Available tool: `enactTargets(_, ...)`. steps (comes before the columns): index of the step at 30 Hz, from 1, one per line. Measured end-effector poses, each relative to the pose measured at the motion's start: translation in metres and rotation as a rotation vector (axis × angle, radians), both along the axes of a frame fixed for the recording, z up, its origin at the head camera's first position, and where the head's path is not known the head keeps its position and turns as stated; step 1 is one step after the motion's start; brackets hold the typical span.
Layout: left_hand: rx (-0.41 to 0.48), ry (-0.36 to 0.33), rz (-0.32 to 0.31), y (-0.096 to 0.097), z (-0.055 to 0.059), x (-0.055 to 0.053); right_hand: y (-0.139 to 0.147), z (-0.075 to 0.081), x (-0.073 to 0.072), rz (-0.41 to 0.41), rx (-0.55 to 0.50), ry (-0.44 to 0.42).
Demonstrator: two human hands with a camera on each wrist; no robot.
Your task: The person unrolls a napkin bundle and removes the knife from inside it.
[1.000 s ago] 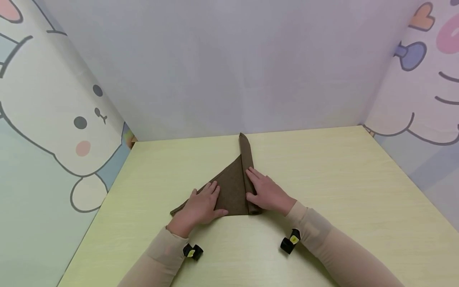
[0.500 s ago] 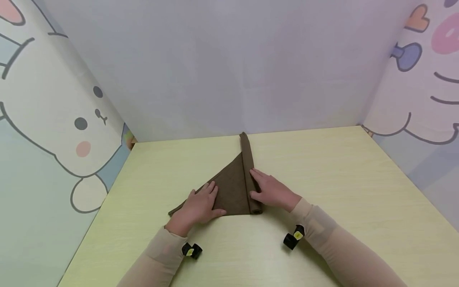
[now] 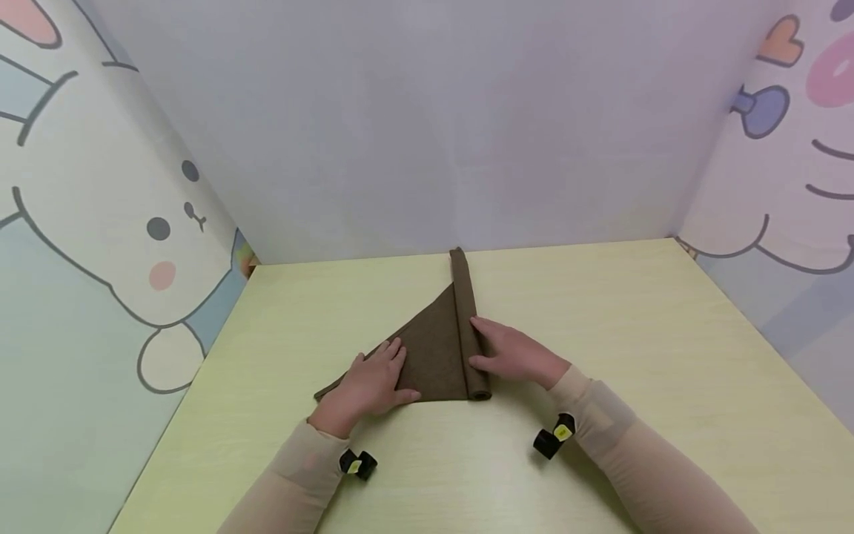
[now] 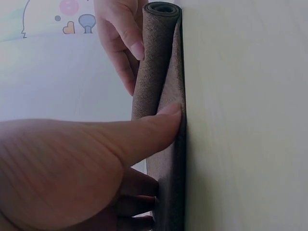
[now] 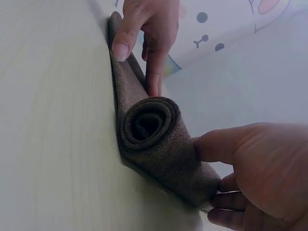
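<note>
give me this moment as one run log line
left hand: resting on brown cloth, unrolled part | right hand: touching roll | cloth: partly rolled, on table

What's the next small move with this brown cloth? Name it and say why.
Probably, the right hand should turn the cloth roll slightly leftward: that hand touches the roll, the left hand rests on the flat part, and some of that part lies between hand and roll.

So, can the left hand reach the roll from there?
Probably yes: the left hand lies on the flat cloth and nothing stands between, though the right hand touches the roll.
</note>
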State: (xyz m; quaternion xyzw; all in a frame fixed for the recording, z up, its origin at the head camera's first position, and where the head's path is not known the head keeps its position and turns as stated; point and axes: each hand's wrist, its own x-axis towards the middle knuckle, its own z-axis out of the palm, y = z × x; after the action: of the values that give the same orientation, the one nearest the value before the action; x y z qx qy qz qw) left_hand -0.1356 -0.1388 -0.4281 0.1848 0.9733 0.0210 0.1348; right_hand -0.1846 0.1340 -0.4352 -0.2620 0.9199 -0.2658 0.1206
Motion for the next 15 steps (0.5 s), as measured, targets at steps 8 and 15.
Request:
enactTargets(8, 0.008, -0.001, -0.001, 0.0, 0.0, -0.001, 0.005, 0.004, -0.002, -0.001, -0.076, 0.044)
enactTargets(15, 0.008, -0.006, -0.003, 0.0, 0.0, -0.001, 0.013, -0.001, -0.01, -0.005, -0.13, 0.003)
